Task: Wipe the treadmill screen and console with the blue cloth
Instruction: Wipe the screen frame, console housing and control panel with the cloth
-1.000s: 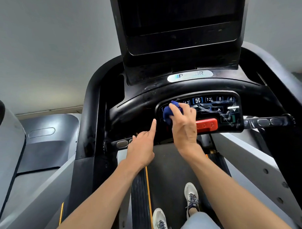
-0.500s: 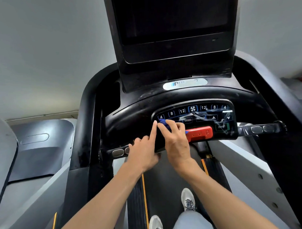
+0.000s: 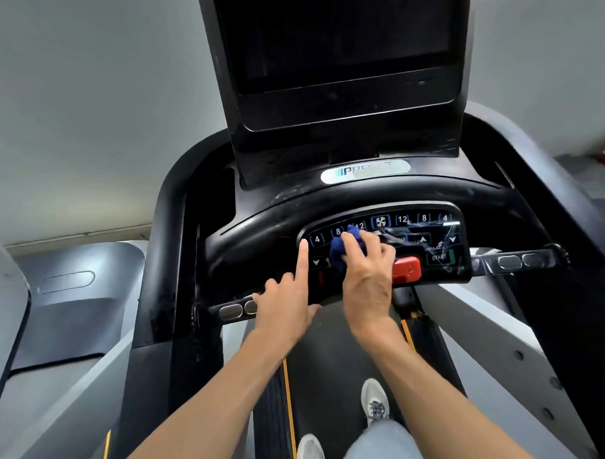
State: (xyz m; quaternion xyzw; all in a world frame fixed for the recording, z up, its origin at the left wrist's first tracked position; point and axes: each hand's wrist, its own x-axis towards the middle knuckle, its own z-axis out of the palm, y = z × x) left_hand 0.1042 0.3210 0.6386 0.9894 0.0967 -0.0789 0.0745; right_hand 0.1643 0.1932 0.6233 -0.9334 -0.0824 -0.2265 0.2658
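Observation:
The treadmill's dark screen (image 3: 339, 39) stands upright at the top, above the black console (image 3: 260, 227). On the console sits a button panel (image 3: 421, 239) with numbered keys. My right hand (image 3: 368, 278) holds a bunched blue cloth (image 3: 339, 252) against the left half of that panel, fingers curled over it. My left hand (image 3: 286, 298) rests beside it at the panel's left edge, with the index finger straight and touching the panel rim; the other fingers are folded.
A red stop key (image 3: 407, 269) and a START button (image 3: 439, 258) lie right of my right hand. Silver-padded handlebars (image 3: 232, 310) (image 3: 515, 261) stick out on both sides. Below are the belt (image 3: 326, 366) and my shoes. Another grey machine (image 3: 67, 306) stands at the left.
My right hand has slid the cloth up and slightly right on the panel's left half. My left index finger has stayed by the panel's left edge. The view has shifted a little.

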